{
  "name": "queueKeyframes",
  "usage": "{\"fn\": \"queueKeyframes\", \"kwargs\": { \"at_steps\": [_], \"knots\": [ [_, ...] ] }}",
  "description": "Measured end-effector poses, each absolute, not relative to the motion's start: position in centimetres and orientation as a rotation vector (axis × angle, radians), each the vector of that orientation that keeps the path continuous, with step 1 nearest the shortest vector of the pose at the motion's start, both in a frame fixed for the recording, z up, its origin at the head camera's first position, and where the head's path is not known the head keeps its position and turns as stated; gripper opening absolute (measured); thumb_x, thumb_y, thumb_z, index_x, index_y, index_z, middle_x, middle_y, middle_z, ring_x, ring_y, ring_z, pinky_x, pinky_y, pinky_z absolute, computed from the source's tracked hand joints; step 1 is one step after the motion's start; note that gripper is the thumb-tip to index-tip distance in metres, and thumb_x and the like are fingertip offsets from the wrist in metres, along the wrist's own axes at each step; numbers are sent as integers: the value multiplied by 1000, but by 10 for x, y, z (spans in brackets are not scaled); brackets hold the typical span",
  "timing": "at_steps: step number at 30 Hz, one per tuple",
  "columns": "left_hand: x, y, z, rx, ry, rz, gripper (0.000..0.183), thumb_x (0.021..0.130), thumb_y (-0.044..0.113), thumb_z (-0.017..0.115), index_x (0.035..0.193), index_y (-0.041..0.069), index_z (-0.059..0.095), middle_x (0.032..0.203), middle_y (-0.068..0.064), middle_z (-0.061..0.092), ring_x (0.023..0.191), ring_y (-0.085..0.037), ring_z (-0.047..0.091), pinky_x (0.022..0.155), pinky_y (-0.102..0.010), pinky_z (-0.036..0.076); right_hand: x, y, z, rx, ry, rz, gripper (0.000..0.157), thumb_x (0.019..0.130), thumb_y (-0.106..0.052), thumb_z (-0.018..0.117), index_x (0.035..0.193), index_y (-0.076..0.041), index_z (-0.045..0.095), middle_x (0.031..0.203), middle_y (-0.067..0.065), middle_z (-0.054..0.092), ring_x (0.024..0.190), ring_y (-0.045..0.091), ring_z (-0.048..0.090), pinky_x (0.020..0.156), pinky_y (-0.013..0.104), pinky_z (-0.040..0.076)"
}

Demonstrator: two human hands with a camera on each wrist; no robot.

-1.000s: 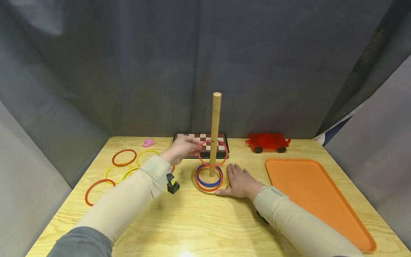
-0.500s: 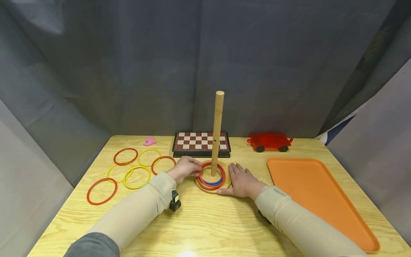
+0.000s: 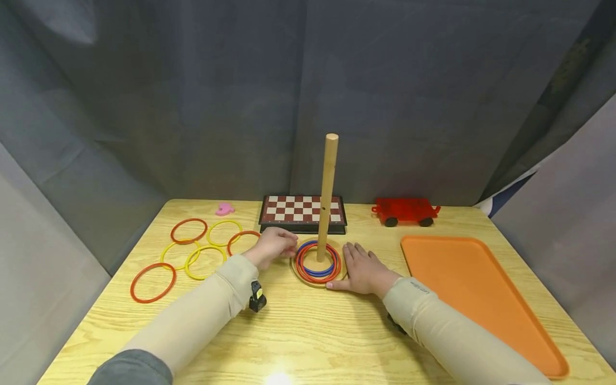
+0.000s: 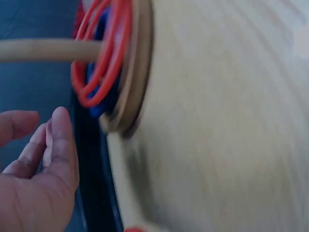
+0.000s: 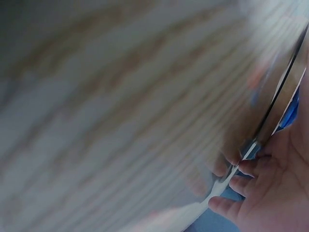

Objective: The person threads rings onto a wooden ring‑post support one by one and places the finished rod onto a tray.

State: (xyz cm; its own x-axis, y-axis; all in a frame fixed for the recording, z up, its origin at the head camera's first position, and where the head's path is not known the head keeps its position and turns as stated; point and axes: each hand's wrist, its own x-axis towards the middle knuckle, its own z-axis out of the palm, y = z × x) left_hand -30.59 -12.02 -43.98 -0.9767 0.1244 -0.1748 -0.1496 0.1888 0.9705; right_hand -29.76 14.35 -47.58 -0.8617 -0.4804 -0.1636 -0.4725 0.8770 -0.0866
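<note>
A wooden post stands upright on a round base. Several red and blue rings lie around its foot. Just left of the base is my left hand; in the left wrist view its fingers are apart from the rings and hold nothing. My right hand rests against the base's right edge, fingers pointing away and thumb at the near side. In the right wrist view the fingertips of the right hand meet the edge of the base.
Loose red rings and yellow rings lie on the left of the table. Behind the post is a chessboard box. A pink piece sits back left, a red wheeled toy wagon back right, and an orange tray at right.
My left hand has brought a red ring down the post onto the other rings, let it go, and drawn slightly back to the left. The right hand has stayed at the base.
</note>
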Motion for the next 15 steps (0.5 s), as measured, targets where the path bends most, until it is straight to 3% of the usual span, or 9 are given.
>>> {"fn": "queueKeyframes", "kwargs": {
  "at_steps": [4,11,15],
  "knots": [
    [-304,-151,-428,50,2241,1892,31,104,0,56,130,-17,58,116,-26,66,88,-17,68,95,-43,57,-298,144,-475,-735,2865,-70,119,89,-81,55,159,10,23,164,30,24,151,46,23,118,64,28],
    [-293,-250,-405,168,2234,1919,41,108,8,51,141,-17,47,118,-12,66,99,-13,65,92,-30,57,-298,144,-472,-730,2863,-65,119,89,-80,55,159,10,22,164,30,23,151,46,22,118,64,27],
    [-280,-312,-390,140,2282,1949,27,109,18,54,130,0,58,110,3,67,99,-11,65,88,-27,57,-295,144,-470,-735,2856,-72,119,89,-80,56,159,11,23,163,31,23,151,46,23,118,64,27]
  ]
}}
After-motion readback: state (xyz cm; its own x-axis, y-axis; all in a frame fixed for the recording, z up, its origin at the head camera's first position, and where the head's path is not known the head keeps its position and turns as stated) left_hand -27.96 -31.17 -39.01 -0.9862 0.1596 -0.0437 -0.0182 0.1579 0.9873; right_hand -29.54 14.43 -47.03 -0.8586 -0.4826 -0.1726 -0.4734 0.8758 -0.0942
